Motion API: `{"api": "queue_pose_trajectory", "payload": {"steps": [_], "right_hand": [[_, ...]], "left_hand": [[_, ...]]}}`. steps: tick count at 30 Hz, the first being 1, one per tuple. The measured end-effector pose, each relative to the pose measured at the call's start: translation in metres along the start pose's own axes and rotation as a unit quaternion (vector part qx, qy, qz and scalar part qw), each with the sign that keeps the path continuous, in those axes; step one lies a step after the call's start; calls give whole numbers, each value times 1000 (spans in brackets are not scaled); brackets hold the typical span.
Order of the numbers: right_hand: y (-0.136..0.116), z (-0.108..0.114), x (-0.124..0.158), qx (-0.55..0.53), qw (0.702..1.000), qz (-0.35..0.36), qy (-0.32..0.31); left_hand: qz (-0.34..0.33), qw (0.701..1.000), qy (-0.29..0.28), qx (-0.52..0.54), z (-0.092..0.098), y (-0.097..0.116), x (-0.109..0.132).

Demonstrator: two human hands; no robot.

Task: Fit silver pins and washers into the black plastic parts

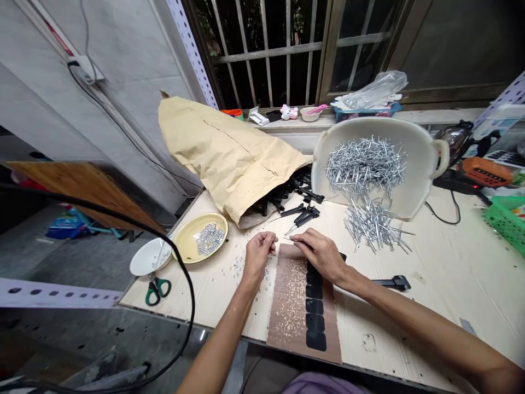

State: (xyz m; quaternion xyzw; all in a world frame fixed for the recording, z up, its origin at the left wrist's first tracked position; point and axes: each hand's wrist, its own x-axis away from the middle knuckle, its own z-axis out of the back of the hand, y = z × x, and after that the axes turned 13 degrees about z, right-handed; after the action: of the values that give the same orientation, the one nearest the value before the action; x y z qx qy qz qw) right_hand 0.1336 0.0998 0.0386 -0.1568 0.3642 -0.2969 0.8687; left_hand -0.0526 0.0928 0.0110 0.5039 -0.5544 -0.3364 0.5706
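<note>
Pinching a thin pin (288, 238) just past the far edge of the brown mat (283, 338), the right hand (318, 251) grips what should be light, stiff and slippery, best held mid-shaft, while the left hand (259, 253) has its grip closed, any contents unclear.

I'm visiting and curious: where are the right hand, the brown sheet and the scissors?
Right hand (322, 254), head view: back of the hand.
Brown sheet (287, 312), head view: its speckled part.
Scissors (153, 279), head view: where the handles meet.

One head-worn camera looks forward and down across the table (447, 262).
</note>
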Motion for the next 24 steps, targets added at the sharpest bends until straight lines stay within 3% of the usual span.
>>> {"api": "queue_pose_trajectory", "payload": {"steps": [4,9,24], "right_hand": [[-9,-7,0,34,999,-1,-13],[-13,-4,2,79,997,3,-8],[-13,12,9,231,970,51,-55]], "left_hand": [[33,982,8,184,-23,6,27],[23,969,1,244,-37,9,37],[49,986,2,159,-36,5,37]]}}
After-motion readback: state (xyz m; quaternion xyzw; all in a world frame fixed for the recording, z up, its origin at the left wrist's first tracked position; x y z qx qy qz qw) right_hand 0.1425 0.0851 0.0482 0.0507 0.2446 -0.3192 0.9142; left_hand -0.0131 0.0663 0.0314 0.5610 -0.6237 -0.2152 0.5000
